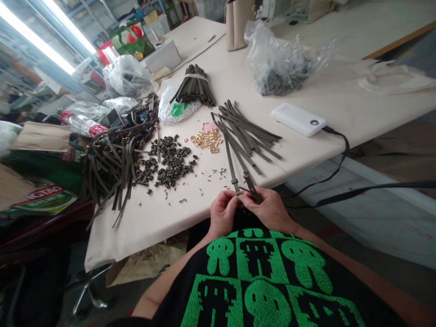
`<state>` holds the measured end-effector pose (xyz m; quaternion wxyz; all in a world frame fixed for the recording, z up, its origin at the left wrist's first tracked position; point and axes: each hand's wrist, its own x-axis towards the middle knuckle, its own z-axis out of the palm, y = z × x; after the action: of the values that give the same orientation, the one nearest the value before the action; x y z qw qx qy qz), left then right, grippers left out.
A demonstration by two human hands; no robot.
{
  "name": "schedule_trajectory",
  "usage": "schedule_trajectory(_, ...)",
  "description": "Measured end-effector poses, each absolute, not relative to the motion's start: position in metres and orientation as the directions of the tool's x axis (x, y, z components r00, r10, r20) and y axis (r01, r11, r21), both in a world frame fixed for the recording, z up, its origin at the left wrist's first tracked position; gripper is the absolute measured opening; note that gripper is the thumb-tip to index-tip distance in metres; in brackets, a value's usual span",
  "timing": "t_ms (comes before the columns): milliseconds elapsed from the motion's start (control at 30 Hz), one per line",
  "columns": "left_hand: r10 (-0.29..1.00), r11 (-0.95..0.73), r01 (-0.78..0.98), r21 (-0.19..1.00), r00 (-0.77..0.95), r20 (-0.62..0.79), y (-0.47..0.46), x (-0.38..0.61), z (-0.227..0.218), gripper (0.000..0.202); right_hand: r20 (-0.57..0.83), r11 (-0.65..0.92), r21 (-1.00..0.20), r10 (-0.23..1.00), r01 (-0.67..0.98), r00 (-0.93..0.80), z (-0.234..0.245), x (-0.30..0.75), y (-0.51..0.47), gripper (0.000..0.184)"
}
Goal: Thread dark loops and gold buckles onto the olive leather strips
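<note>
At the table's front edge, my left hand (223,210) pinches a small gold buckle (238,193) at the end of a dark grey strap (230,163). My right hand (267,210) meets it there, fingers closed on the strap end by the buckle. Another dark strap (250,184) runs under the right fingers. Beyond the hands lies a spread of loose grey straps (250,131). To their left are a heap of gold buckles (207,137) and a pile of small dark strap loops (173,159). My fingers partly hide the buckle.
A tied bundle of straps (195,86) rests on a clear bag. A white power bank (299,119) with a black cable lies at the right. Farther back are a plastic bag of dark pieces (286,68) and a beige bag (239,25). Many straps (112,163) hang over the left edge.
</note>
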<state>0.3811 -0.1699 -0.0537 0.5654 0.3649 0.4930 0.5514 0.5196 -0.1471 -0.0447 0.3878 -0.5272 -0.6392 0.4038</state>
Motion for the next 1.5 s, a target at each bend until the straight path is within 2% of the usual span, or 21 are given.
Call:
schedule_trajectory(233,0.997,0.033,-0.107,0.994,-0.071,-0.041,-0.174,0.379,-0.066,0.028,-0.090,-0.054,-0.977,0.982,0.208,-0.164,-0.043,0.522,-0.148,0.024)
schedule_trajectory(433,0.999,-0.034,0.027,0.999,-0.026,0.035,-0.176,0.375,-0.070,0.020,-0.149,-0.138,-0.988,0.967,0.069,-0.206,-0.044,0.522,-0.148,0.016)
schedule_trajectory(600,0.997,0.052,-0.040,0.998,0.059,-0.050,-0.177,0.375,-0.070,0.027,-0.168,-0.157,-0.985,0.962,0.067,-0.214,-0.047,0.521,-0.145,0.015)
schedule_trajectory(700,0.997,0.061,-0.068,0.996,0.052,-0.058,-0.176,0.376,-0.077,0.031,-0.192,-0.183,-0.981,0.957,0.061,-0.217,-0.047,0.521,-0.142,0.015)
schedule_trajectory(1067,0.994,-0.035,0.019,0.999,0.107,0.033,-0.174,0.371,-0.089,0.030,-0.135,-0.127,-0.991,0.943,0.046,-0.304,-0.047,0.525,-0.142,0.020)
schedule_trajectory(1333,0.996,-0.054,-0.038,0.998,0.073,0.056,-0.174,0.375,-0.083,0.031,-0.111,-0.124,-0.992,0.935,-0.016,-0.336,-0.049,0.522,-0.140,0.018)
schedule_trajectory(1500,0.997,-0.073,0.072,0.995,0.038,0.071,-0.172,0.372,-0.078,0.033,-0.091,-0.096,-0.995,0.937,0.002,-0.337,-0.047,0.520,-0.136,0.015)
